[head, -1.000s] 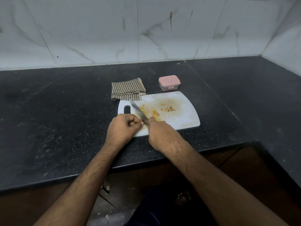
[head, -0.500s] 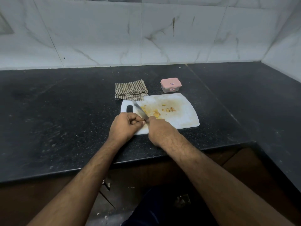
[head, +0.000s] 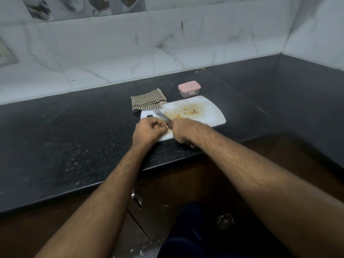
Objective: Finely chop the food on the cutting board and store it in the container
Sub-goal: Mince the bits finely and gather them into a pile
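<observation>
A white cutting board lies on the black counter with small yellow-brown food pieces scattered on it. My right hand grips the handle of a knife, whose blade points up and left over the board's near left part. My left hand sits on the board's left end with fingers curled, fingertips by the blade's base; whether it pinches a piece of food I cannot make out. A small clear container with a pink lid, shut, stands just behind the board.
A folded checked cloth lies at the board's back left corner. The black counter runs left and turns along the right wall. Marbled white tiles back it. The counter's front edge is close under my wrists.
The view has tilted up, so board and hands sit lower and farther in the frame. Both hands keep their places at the board's left end, with the knife still angled up-left.
</observation>
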{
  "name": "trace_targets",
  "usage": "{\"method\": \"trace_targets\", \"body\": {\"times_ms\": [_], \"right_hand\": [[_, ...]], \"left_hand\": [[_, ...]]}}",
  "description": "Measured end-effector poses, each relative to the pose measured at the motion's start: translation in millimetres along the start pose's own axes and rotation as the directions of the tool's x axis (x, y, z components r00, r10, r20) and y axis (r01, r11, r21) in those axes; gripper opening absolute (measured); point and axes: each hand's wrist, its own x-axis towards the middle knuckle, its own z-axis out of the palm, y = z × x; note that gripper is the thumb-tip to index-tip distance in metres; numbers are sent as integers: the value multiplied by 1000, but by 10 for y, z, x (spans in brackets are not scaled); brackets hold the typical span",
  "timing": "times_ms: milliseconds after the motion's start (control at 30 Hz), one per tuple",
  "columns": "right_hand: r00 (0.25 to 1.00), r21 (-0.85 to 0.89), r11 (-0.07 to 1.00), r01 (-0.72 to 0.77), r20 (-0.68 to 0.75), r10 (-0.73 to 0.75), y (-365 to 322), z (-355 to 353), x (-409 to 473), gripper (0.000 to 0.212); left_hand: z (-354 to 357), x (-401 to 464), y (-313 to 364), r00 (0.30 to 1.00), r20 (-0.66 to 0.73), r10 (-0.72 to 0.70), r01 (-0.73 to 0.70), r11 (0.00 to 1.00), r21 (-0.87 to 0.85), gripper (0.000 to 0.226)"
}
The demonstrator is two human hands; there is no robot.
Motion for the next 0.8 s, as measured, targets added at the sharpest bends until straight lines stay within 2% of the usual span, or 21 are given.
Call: {"method": "trace_targets", "body": {"times_ms": [100, 300, 567, 800], "right_hand": [[1000, 4, 1000, -27, 6, 27, 23, -10, -12, 42], [996, 80, 995, -54, 82, 47, 89, -54, 35, 43], [999, -14, 999, -35, 0, 35, 63, 26, 84, 33], [996, -105, 994, -40, -78, 32, -46, 137, 81, 44]], "left_hand": [[-3, -10, 3, 1000, -5, 11, -11, 1000, -17, 5], [-31, -64, 19, 999, 12, 46, -46, 999, 2, 3], [-4, -13, 6, 998, 7, 54, -55, 998, 22, 8], [-2, -34, 47, 1000, -10, 2, -1, 999, 54, 7]]}}
